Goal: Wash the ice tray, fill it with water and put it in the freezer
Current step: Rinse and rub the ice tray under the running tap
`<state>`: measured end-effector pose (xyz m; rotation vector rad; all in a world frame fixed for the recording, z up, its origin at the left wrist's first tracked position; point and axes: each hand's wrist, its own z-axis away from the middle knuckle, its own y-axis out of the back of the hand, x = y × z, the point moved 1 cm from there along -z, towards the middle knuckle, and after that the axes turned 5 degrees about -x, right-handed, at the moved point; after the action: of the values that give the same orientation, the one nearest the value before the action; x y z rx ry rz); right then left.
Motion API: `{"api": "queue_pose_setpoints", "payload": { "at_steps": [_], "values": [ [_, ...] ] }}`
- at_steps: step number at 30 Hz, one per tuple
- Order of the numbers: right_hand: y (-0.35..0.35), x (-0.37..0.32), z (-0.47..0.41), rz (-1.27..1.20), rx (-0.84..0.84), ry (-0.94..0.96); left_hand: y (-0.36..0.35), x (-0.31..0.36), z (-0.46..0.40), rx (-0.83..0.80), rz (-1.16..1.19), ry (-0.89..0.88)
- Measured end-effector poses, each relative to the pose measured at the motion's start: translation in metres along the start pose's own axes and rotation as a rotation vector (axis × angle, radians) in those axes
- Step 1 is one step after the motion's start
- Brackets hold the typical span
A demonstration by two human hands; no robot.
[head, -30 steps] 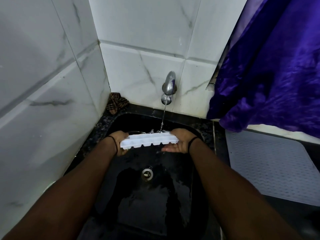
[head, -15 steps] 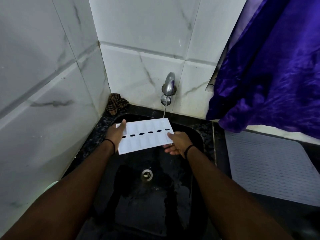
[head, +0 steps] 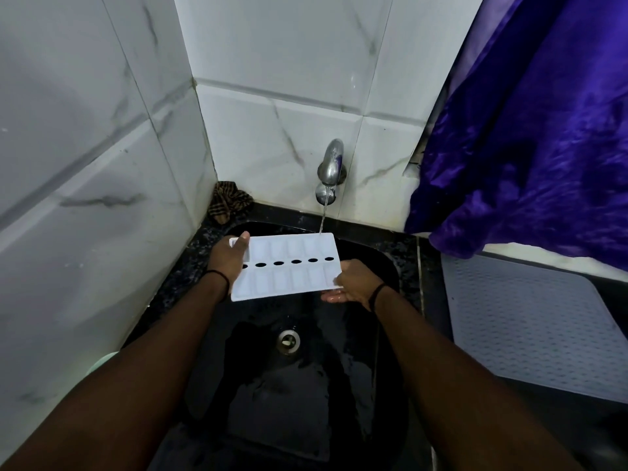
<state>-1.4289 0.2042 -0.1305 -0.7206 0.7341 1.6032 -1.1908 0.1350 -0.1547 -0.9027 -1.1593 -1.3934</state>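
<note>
Black sink (head: 380,266), tap (head: 331,171) running: both hands, left (head: 229,263) and right (head: 353,280), pinch tray (head: 289,277) ends; light, stiff, probably slippery wet.

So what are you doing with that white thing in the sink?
A person is rinsing a white plastic ice tray over the black sink. The left hand holds its left end and the right hand holds its right end. The tray is tipped so that its underside faces the camera. A thin stream from the silver wall tap lands on the tray's far right corner. It is not filled yet.
</note>
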Motion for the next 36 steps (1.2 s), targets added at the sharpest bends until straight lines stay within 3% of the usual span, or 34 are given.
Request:
{"api": "queue_pose_setpoints", "payload": {
  "at_steps": [6,12,17,30,34,36],
  "values": [
    [-0.005,0.0,-0.007,0.2,0.347,0.142,-0.001,0.012,-0.005,-0.007,0.018,0.013],
    [-0.012,-0.009,-0.008,0.022,0.183,0.112,0.015,0.021,-0.013,-0.041,0.081,0.092],
    [-0.02,-0.044,-0.014,-0.184,0.105,0.114,0.027,0.011,-0.014,0.101,0.204,0.161],
    [-0.025,-0.052,-0.046,-0.13,0.304,0.202,0.033,0.037,-0.019,0.242,0.151,0.016],
    [-0.016,-0.055,-0.039,-0.122,0.029,0.106,0.036,0.03,-0.018,0.255,0.124,0.01],
    [-0.012,-0.06,-0.036,-0.122,-0.03,0.082,0.039,0.026,-0.019,0.255,0.097,0.008]
  ]
}}
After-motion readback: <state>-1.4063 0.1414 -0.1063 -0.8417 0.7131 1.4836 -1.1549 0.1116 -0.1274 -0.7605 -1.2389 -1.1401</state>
